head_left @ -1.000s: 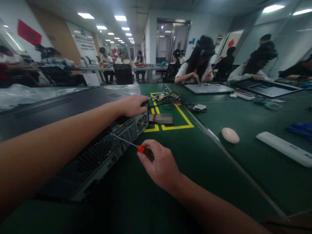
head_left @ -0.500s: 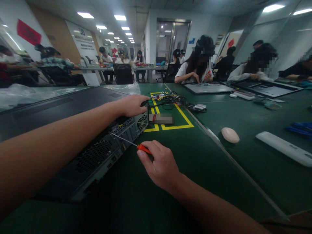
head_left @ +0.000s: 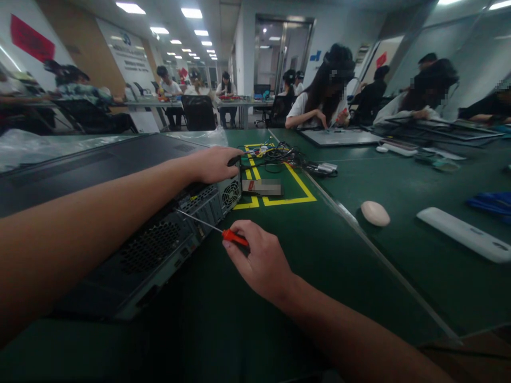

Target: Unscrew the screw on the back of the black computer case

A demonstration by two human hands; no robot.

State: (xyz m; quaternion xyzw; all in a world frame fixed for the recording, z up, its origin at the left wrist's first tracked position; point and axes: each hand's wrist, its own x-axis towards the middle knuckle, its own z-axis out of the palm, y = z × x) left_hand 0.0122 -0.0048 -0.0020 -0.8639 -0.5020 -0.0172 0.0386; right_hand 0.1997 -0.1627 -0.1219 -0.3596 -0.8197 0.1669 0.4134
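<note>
Head camera view: the right hand (head_left: 259, 260) is closed around the red handle of a slim screwdriver with a thin metal shaft (head_left: 235, 237); the shaft runs leftward from the fingers, its tip at the perforated rear panel of a large black-and-grey metal computer case (head_left: 107, 165); whether the tip sits in a screw is too small to tell; the case lies flat, left of the right hand and beneath the left forearm; the left hand (head_left: 215, 164) rests over its top rear edge, a dark piece beside the fingertips, though I cannot tell whether they grip it; just beyond the left hand, to its right, lies a tangled bundle of black cables (head_left: 285, 153); well right of the right hand, a pale pink oval object (head_left: 375, 213) lies on the dark green tabletop (head_left: 331, 266).
</note>
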